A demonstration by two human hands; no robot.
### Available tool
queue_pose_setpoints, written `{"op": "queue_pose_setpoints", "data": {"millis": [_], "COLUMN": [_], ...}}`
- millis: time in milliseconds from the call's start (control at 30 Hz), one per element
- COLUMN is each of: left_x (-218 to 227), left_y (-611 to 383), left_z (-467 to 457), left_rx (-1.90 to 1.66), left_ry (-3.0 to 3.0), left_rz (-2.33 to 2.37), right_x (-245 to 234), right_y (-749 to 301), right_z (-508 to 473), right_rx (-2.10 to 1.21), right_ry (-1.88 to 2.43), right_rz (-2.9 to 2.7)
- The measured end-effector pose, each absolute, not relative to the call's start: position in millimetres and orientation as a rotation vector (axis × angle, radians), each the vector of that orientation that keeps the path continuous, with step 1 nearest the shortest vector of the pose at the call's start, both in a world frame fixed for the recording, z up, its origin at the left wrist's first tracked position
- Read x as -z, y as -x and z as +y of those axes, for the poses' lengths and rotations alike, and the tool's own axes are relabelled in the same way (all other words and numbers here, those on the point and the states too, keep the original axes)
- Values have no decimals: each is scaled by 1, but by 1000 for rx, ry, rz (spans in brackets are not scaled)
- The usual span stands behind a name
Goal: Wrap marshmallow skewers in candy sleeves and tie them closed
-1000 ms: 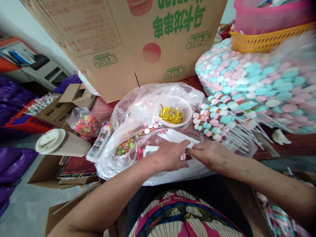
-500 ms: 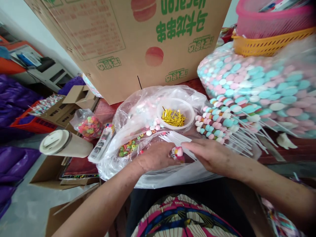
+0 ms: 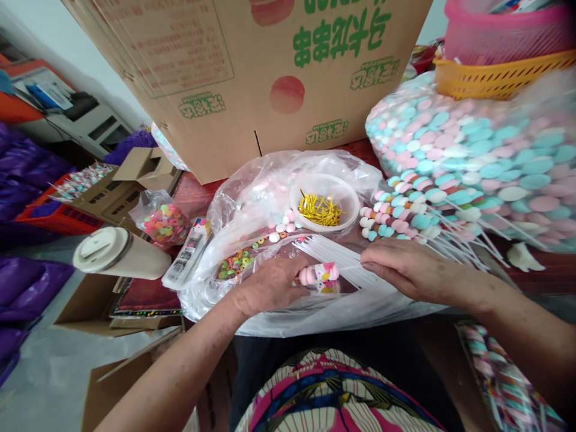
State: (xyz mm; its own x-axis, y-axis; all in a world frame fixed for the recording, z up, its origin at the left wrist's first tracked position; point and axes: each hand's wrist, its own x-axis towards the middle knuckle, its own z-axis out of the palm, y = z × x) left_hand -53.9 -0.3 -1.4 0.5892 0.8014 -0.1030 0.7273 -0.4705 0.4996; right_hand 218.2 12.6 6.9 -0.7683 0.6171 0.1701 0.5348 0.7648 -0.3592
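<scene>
My left hand is closed around a pink marshmallow skewer in a clear printed wrapper, held sideways above the plastic sheet. A thin white stick runs from its right end to my right hand, whose thumb and fingers pinch it. Loose white sticks lie fanned just behind and below the skewer. Behind them a clear round bowl holds gold twist ties. Small coloured candy rings lie left of the sticks, near my left wrist. My left palm hides one end of the skewer.
Finished marshmallow skewers are piled at right before a big bag of marshmallows, with stacked baskets above. A large carton stands behind. At left are a lidded cup, a packet stack and a candy bag.
My right hand has moved right, away from the left, with the stick stretched between them. More of the wrapped skewer shows, now lying level. The view has shifted slightly.
</scene>
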Motion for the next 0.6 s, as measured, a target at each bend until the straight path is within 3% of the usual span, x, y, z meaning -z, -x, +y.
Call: {"op": "queue_pose_setpoints", "data": {"millis": [133, 333, 600], "left_x": [1, -7, -15], "left_y": [52, 61, 46], "left_z": [-4, -5, -1], "left_rx": [15, 89, -146], "left_ry": [-2647, -2531, -2262], "left_rz": [1503, 1324, 1037], "right_x": [-13, -18, -22], "right_y": [-223, -236, -230], "right_z": [10, 9, 6], "right_rx": [-561, -434, -266], "right_ry": [964, 941, 866], "right_rz": [-2659, -2676, -2723]}}
